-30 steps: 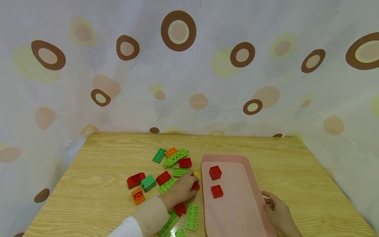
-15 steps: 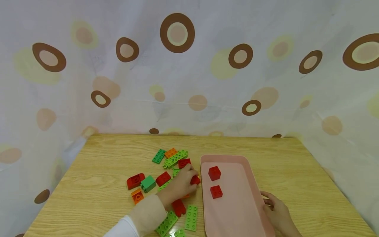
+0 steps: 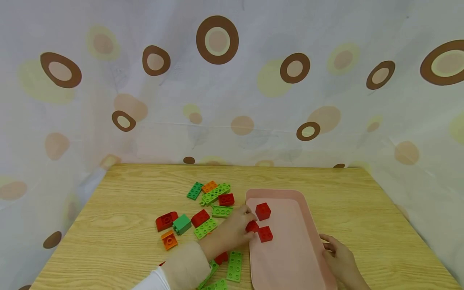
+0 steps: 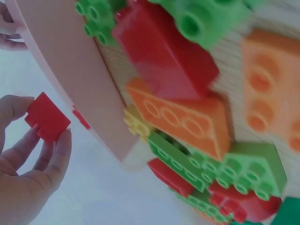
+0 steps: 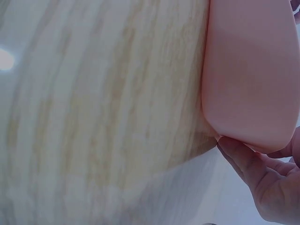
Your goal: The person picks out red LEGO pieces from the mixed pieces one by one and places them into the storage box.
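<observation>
My left hand [image 3: 235,230] pinches a small red building block [image 3: 252,226] over the left rim of a pink tray [image 3: 290,262]. In the left wrist view the block [image 4: 48,117] sits between thumb and fingertips. Two red blocks lie in the tray: a taller one [image 3: 263,211] toward the back and a lower one [image 3: 265,234] just right of the held block. On the tray's right side, my right hand [image 3: 340,259] holds the rim. The right wrist view has that hand [image 5: 276,183] with thumb and fingers around the tray wall [image 5: 253,79].
Left of the tray lie loose blocks: a light green plate [image 3: 235,266], a green block [image 3: 182,224], an orange block [image 3: 168,240], a red curved block [image 3: 166,221] and several others. A patterned cloth [image 3: 243,145] hangs behind the wooden table [image 3: 119,189].
The left hand has carried the red block from the pile rightward to over the tray's left rim. The right hand stays at the tray's right side.
</observation>
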A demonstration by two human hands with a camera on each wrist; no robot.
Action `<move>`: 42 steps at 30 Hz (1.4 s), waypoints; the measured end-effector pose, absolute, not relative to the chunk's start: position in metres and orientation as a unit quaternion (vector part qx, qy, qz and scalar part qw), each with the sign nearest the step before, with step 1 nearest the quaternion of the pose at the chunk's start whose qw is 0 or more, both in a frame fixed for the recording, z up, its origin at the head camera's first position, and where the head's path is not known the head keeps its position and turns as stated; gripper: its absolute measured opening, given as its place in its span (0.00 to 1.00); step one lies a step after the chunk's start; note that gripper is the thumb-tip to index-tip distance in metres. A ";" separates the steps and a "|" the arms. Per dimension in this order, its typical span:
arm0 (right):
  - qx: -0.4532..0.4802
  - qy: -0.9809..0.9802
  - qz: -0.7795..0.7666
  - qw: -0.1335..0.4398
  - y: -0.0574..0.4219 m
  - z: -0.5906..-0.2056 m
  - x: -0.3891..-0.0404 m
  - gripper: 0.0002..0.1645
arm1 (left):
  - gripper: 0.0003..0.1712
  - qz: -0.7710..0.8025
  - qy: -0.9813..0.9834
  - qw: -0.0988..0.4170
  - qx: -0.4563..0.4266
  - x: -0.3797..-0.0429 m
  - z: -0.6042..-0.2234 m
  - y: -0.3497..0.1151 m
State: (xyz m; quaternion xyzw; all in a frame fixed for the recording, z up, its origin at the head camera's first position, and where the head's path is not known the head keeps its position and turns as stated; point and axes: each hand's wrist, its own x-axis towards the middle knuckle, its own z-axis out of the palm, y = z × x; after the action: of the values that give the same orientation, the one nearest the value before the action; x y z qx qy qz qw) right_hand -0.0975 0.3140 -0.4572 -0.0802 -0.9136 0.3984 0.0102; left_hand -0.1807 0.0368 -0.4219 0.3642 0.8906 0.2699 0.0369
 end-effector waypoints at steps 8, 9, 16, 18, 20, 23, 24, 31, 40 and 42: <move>-0.082 -0.911 0.403 0.021 0.313 -0.459 -0.097 0.23 | 0.17 0.258 0.882 0.049 0.391 -0.172 -0.426 0.048; -0.083 -0.911 0.403 0.020 0.313 -0.459 -0.097 0.23 | 0.17 0.257 0.881 0.052 0.394 -0.170 -0.426 0.049; -0.092 -0.907 0.410 0.014 0.312 -0.457 -0.097 0.23 | 0.16 0.241 0.872 0.067 0.422 -0.162 -0.428 0.056; -0.093 -0.906 0.413 0.010 0.312 -0.456 -0.097 0.23 | 0.16 0.234 0.868 0.071 0.433 -0.159 -0.429 0.057; -0.094 -0.905 0.414 0.007 0.313 -0.455 -0.097 0.23 | 0.17 0.224 0.864 0.074 0.445 -0.157 -0.430 0.059; -0.094 -0.905 0.416 0.008 0.313 -0.455 -0.098 0.23 | 0.17 0.198 0.863 0.080 0.459 -0.154 -0.434 0.062; -0.094 -0.906 0.412 0.009 0.313 -0.456 -0.097 0.23 | 0.17 0.191 0.863 0.085 0.460 -0.153 -0.435 0.063; -0.081 -0.918 0.388 0.004 0.314 -0.460 -0.096 0.22 | 0.13 0.145 0.867 0.102 0.465 -0.146 -0.445 0.066; -0.085 -0.914 0.396 0.007 0.315 -0.459 -0.098 0.22 | 0.10 0.095 0.878 0.117 0.455 -0.144 -0.448 0.075; -0.085 -0.915 0.394 0.009 0.315 -0.459 -0.098 0.22 | 0.09 0.092 0.879 0.114 0.454 -0.144 -0.450 0.075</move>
State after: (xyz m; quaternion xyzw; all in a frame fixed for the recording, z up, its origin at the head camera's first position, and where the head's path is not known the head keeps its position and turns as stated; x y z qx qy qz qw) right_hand -0.0975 0.3147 -0.4585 -0.0846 -0.9152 0.3939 0.0092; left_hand -0.1437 0.0754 -0.4497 0.4537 0.8790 0.0921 0.1143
